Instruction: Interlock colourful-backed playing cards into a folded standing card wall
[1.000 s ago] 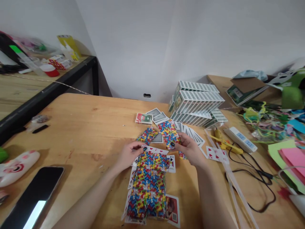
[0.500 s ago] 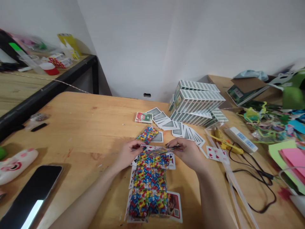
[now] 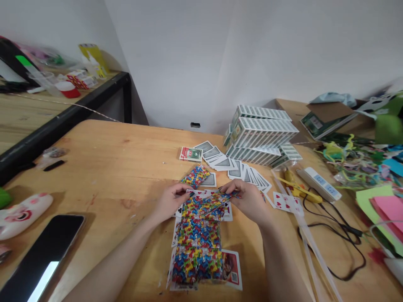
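A panel of small colourful patterned rectangles [image 3: 199, 235] lies in rows on the table in front of me, with playing cards [image 3: 232, 268] showing at its edges. At the panel's upper left corner, my left hand [image 3: 170, 202] is closed, thumb and finger pinching a playing card [image 3: 199, 193]. My right hand [image 3: 248, 199] grips the end of another patterned rectangle [image 3: 216, 202], which slants over the panel's upper right part. Whether it touches the panel I cannot tell. Just beyond my hands, one more patterned rectangle [image 3: 195, 176] rests partly over a face-down card [image 3: 209, 180].
Face-down cards [image 3: 217, 158] fan out beside a card box [image 3: 190, 154]. Behind them stand stacked card cartons [image 3: 262, 132]. A yellow glue gun [image 3: 299, 189], power strip [image 3: 319, 184] and black cable [image 3: 333, 226] lie right. A phone [image 3: 45, 256] is at left.
The patterned rectangle in my right hand has tilted down, from nearly edge-on to showing its patterned face over the panel. My left hand stays at the upper left corner.
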A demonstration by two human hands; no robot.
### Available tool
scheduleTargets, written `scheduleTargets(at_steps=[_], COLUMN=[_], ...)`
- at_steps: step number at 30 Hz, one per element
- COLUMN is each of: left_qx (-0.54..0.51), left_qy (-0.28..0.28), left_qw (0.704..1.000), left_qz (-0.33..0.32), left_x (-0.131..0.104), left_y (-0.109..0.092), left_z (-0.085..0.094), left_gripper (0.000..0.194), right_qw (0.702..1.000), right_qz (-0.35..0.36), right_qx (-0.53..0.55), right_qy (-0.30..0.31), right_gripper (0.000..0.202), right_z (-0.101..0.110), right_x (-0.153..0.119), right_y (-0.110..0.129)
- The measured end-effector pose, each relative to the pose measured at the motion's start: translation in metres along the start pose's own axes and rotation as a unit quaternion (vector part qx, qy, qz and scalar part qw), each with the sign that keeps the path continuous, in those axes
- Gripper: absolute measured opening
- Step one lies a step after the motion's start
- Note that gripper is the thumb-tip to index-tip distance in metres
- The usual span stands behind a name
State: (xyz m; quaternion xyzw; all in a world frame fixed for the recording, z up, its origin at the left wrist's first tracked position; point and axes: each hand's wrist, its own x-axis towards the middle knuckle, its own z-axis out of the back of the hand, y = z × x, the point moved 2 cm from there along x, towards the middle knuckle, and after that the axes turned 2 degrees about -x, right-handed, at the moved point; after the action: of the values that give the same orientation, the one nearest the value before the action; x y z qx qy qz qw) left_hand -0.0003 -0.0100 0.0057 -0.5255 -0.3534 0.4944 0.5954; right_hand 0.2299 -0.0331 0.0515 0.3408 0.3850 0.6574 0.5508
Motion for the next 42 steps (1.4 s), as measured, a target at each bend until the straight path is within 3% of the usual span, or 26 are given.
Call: scheduleTargets(at_steps=[20, 24, 28, 35, 39, 42], left_qx=[0.012, -0.008, -0.032, -0.048, 0.044, 0.144], left_qy=[0.007, -0.008, -0.029, -0.074, -0.112, -0.068], left_qw=[1.0, 0.999, 0.997, 0.99, 0.969, 0.911], left_qz=[-0.007, -0.033, -0.064, -0.107, -0.217, -0.38], left_x=[0.001, -0.002, -0.008, -0.019, -0.033, -0.047], left_y=[0.003, -0.001, -0.015, -0.042, -0.067, -0.092], left_z=[0.001, 0.001, 0.004, 0.014, 0.022, 0.025], left_gripper=[0.016, 0.011, 0.009, 0.008, 0.009, 0.02], right_qw=[0.998, 0.994, 0.969, 0.936, 0.939, 0.945], right_qz=[-0.05, -0.068, -0.051, -0.042, -0.049, -0.054], right_qx=[-0.048, 0.069, 0.206, 0.293, 0.275, 0.248], right_qy=[-0.012, -0.052, -0.125, -0.189, -0.202, -0.205], right_gripper=[0.006, 0.017, 0.024, 0.023, 0.022, 0.022], right_z=[-0.001, 0.005, 0.015, 0.028, 0.023, 0.017], right_x=[0.0, 0.001, 0.0, -0.006, -0.009, -0.011], right_y=[0.004, 0.006, 0.009, 0.017, 0.033, 0.046])
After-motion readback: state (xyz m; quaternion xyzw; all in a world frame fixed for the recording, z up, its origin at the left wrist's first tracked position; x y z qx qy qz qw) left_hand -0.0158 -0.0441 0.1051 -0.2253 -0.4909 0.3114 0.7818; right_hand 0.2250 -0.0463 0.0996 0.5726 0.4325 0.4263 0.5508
